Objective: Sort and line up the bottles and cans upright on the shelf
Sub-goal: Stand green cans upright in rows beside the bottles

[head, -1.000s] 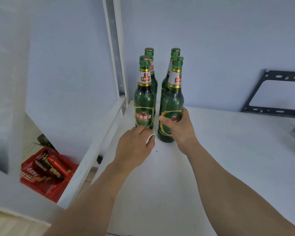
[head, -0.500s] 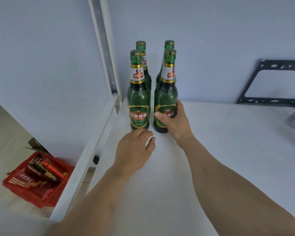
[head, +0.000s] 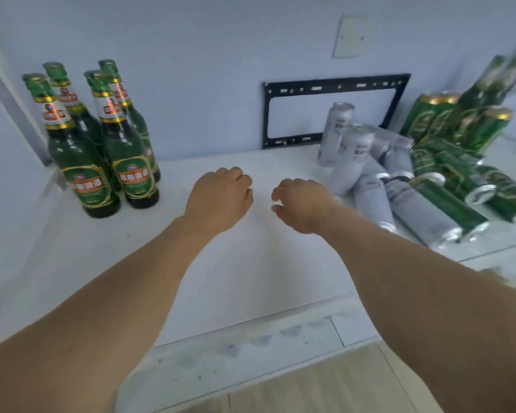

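Four green glass bottles point(head: 108, 150) are stood upright in a tight two-by-two block at the left end of the white shelf point(head: 251, 278). Silver cans point(head: 379, 177) and green cans point(head: 459, 186) are heaped at the right end, most lying on their sides, a few upright.

The left hand point(head: 219, 198) and right hand point(head: 301, 204) are held above the bare middle of the shelf, fingers loosely curled, nothing gripped.

The cans are judged light, smooth and liable to roll or dent; each is best taken round the middle of the wall. The bottles are judged heavier and breakable; the body below the neck is the preferred hold.

The right edge is blurred, so the count of cans and of further bottles point(head: 489, 81) there cannot be established. Can labels cannot be read
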